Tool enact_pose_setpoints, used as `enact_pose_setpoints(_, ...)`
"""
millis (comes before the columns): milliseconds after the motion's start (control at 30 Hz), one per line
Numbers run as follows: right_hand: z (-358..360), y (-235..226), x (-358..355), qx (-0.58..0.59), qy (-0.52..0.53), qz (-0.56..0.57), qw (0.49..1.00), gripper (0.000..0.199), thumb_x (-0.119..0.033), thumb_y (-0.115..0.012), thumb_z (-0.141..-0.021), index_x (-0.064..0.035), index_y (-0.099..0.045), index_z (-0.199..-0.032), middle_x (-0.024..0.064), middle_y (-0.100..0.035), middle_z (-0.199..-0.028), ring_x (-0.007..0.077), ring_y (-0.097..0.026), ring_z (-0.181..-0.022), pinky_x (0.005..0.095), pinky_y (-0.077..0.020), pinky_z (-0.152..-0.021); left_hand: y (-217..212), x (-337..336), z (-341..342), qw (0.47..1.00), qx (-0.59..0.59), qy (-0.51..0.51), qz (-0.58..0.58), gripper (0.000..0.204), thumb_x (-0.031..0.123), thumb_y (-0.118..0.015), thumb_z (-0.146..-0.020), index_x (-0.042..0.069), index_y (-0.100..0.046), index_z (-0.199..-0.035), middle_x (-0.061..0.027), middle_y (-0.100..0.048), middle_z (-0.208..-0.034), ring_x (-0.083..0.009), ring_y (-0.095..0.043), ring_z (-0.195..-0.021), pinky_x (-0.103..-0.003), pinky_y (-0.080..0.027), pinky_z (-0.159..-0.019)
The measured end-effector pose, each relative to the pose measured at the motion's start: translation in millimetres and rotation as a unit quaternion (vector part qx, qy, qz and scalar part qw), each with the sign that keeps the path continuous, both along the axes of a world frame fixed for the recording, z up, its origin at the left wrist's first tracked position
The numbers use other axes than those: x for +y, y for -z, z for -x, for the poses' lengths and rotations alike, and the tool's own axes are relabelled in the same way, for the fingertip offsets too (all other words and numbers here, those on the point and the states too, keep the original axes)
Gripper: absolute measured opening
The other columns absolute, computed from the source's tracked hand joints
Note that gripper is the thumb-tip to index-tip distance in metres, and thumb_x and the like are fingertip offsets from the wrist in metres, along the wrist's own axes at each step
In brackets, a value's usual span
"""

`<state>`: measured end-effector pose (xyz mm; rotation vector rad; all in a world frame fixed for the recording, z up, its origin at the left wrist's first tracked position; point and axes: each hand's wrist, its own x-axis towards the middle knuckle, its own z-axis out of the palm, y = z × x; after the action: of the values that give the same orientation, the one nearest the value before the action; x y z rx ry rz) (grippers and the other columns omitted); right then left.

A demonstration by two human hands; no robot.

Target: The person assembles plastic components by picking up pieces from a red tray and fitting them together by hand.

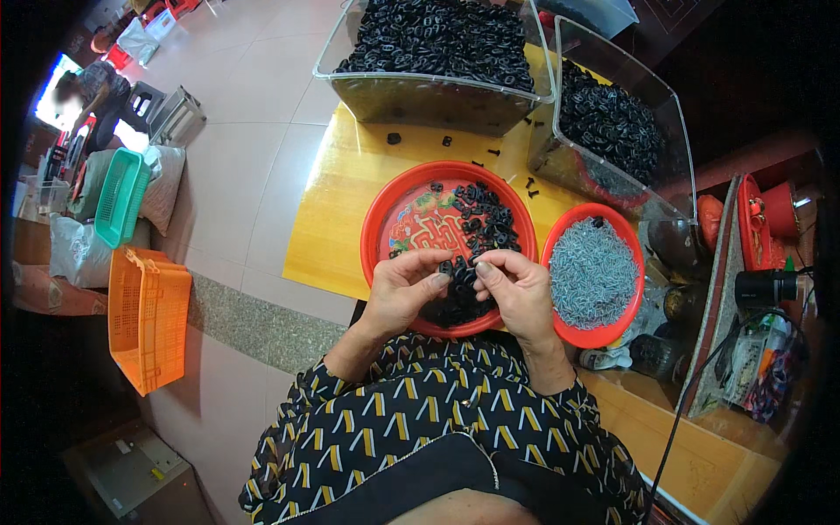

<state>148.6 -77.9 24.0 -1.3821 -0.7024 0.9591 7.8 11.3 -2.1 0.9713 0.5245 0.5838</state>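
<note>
A small black plastic piece (pixel 461 278) is pinched between left hand (pixel 404 289) and right hand (pixel 516 287), together over the red plate (pixel 385 219).

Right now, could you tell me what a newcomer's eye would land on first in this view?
Most striking is the round red plastic tray at centre, part-covered with small black plastic pieces, over whose near edge the left hand and right hand meet, pinching a piece. Right of it sits a smaller red bowl of pale grey metal bits. Behind, two clear plastic bins brim with black pieces on the yellow wooden table.
</note>
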Motion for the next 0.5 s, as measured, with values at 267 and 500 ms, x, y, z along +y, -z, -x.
enact_pose_setpoints(267,6.4,-5.1,0.4,0.039,-0.010,0.034,0.999,0.008,-0.004,-0.056,-0.080,0.0013,-0.056,-0.086,0.0008,-0.053,-0.066,0.0060,-0.053,-0.057,0.0179,-0.0455,-0.049,-2.7,-2.4,-2.0,1.000,0.004,0.004,-0.024,0.028,0.002,-0.059,-0.078,-0.001,-0.054,-0.105,-0.0037,-0.059,-0.080,-0.0090,-0.054,-0.068,-0.021,-0.045,-0.062)
enact_pose_setpoints(500,6.0,-3.3,0.4,0.014,-0.005,0.050,0.999,0.007,-0.003,-0.056,-0.078,0.0006,-0.054,-0.084,0.0003,-0.053,-0.067,0.0048,-0.053,-0.056,0.0175,-0.0447,-0.047,-1.8,-2.9,-3.5,0.999,0.012,0.026,-0.046,0.027,0.001,-0.057,-0.078,-0.002,-0.053,-0.104,-0.0015,-0.056,-0.083,-0.0065,-0.052,-0.071,-0.019,-0.045,-0.063)
